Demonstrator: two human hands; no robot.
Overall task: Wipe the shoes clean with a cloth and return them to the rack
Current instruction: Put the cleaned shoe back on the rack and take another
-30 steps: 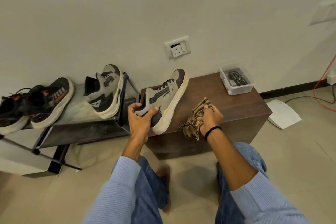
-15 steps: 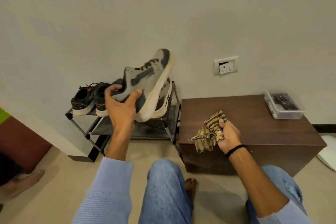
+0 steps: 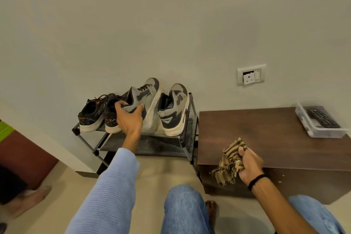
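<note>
My left hand (image 3: 130,118) grips the heel of a grey sneaker (image 3: 146,99) on the top shelf of the black shoe rack (image 3: 187,135), tilted on its side between the other shoes. Its matching grey sneaker (image 3: 174,112) stands to the right. Two black sneakers with orange accents (image 3: 95,114) sit on the left of the shelf. My right hand (image 3: 248,165) holds a bunched brown striped cloth (image 3: 230,161) over the front edge of the brown wooden cabinet (image 3: 266,135).
A clear plastic box with a remote control (image 3: 321,121) stands at the cabinet's back right. A wall socket (image 3: 250,75) is above. My knees in jeans are below. Another person's bare foot (image 3: 32,199) is on the floor at left, beside dark brown furniture.
My left hand has carried the grey sneaker from the cabinet side up and over to the rack's top shelf, setting it between the black pair and its mate. The right hand kept the cloth.
</note>
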